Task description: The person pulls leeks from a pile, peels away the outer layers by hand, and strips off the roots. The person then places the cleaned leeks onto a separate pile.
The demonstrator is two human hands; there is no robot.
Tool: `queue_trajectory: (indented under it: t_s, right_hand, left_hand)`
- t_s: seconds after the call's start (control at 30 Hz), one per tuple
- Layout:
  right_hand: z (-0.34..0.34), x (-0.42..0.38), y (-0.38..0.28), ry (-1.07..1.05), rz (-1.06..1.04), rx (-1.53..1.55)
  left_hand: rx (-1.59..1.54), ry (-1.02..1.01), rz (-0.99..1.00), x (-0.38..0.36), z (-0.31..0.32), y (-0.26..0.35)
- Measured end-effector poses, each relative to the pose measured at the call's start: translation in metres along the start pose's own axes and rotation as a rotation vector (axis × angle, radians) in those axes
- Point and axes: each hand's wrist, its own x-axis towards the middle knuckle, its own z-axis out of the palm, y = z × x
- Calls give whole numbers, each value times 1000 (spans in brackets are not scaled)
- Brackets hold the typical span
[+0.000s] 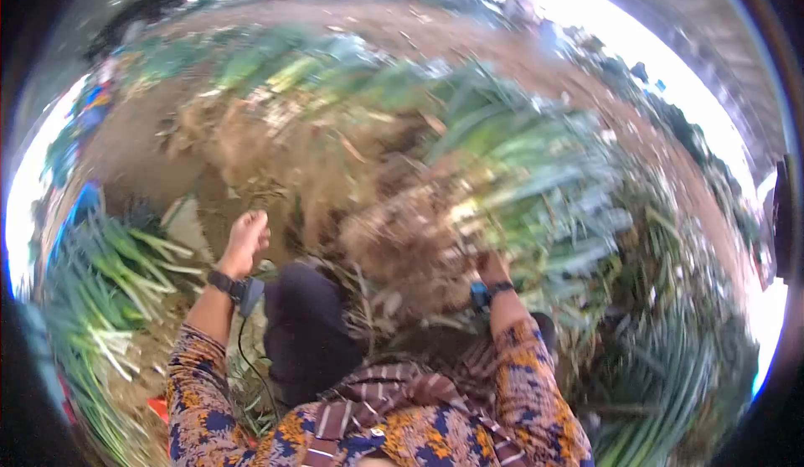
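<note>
My left hand is closed like a fist above the ground left of my knee. Anything inside it is hidden. My right hand is at the near edge of a heap of leeks, beside their pale stems; blur smears its fingers, so a grip does not show clearly. Brown, soil-covered roots of this heap face left, toward the space between my hands. To the left of my left arm lie leeks with bare white ends.
More leeks stretch along the far side of the brown ground. Loose leaves and long green leaves lie on the right. A cable hangs from my left wrist. My dark-clothed knee is between my arms.
</note>
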Motion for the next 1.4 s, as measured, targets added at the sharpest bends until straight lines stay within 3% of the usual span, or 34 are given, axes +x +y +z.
queue_trajectory:
  t_s: [0.07,0.1,0.17,0.2,0.3,0.33,0.37,0.43,0.47,0.5,0.57,0.67,0.77,0.8,0.93,1.0,1.07,1.17,1.23,1.3,1.33,1.4]
  right_hand:
    - [-12,9,-29,161,537,751]
    - [-15,17,-39,267,937,1356]
    - [52,41,20,163,716,1410]
    - [-25,26,-43,105,820,1538]
    - [-7,50,-45,-84,527,1656]
    - [-33,52,-81,62,709,1613]
    - [-24,60,-73,-12,617,1533]
    - [-20,84,-83,-65,856,1259]
    - [-2,93,-80,-47,752,1392]
    - [28,114,-71,-24,818,1367]
    - [-22,113,-120,-190,880,852]
    - [26,136,-111,-30,912,943]
    - [29,136,-111,67,942,745]
    - [26,129,-113,156,886,820]
    - [40,117,-84,192,815,1143]
    - [20,99,-81,170,756,1357]
    - [-10,83,-85,59,743,1293]
    - [-57,53,-98,-81,694,1290]
    - [-50,40,-78,-163,641,1302]
    - [-129,0,-137,-170,715,1207]
    - [-142,-15,-145,-254,634,1257]
    - [-124,-28,-132,-341,466,1055]
  left_hand:
    - [56,-160,37,-5,59,22]
    - [74,-258,49,-9,83,31]
    - [130,-413,43,-14,129,40]
    - [159,-476,29,-14,150,40]
    - [221,-624,-16,-23,195,34]
    - [219,-665,-46,-19,206,23]
    - [241,-675,-73,-24,216,21]
    - [298,-672,-22,-27,230,2]
    - [264,-707,59,-14,235,-27]
    - [281,-703,3,-15,239,-33]
    - [337,-727,46,-20,243,-39]
    - [424,-709,-30,-32,246,-29]
    - [464,-720,-20,-29,245,-40]
    - [486,-719,19,-26,245,-44]
    - [433,-672,156,-37,246,-32]
    - [539,-576,378,-45,253,-30]
    - [648,-505,647,-55,262,-18]
    - [862,-391,786,-75,279,-8]
    - [848,-585,661,-91,288,2]
    - [721,-783,531,-102,291,5]
    - [648,-841,468,-89,297,-32]
    - [533,-998,295,-103,294,-21]
